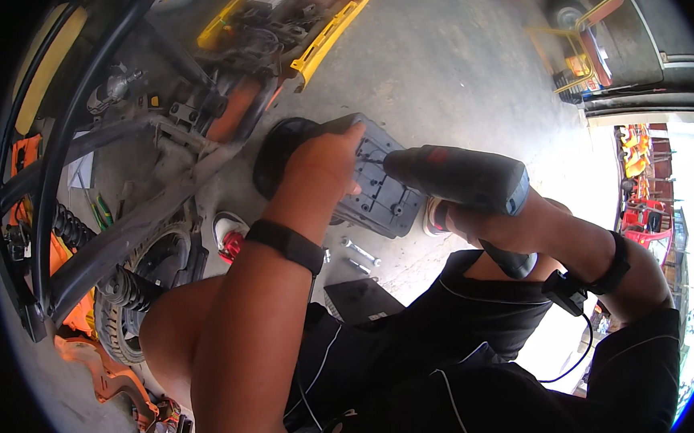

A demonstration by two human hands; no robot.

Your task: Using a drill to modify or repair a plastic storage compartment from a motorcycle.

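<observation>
While hands (323, 166) (496, 226) hold drill (465, 174) and casing (385, 202) — floor (450, 72) lies open beyond their edges

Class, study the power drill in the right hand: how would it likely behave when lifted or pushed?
The power drill would probably feel rigid, its casing looking solid. It may be nose-heavy, since its barrel extends well ahead of the right hand. Stood upright and pushed, it might tip, its bulk sitting above the handle.

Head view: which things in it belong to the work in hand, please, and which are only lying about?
In use:
black power drill, in the right hand
grey box, touched by the left hand

Seemingly just lying about:
silver metal pieces on the floor
green-handled tool
curved orange panel
</observation>
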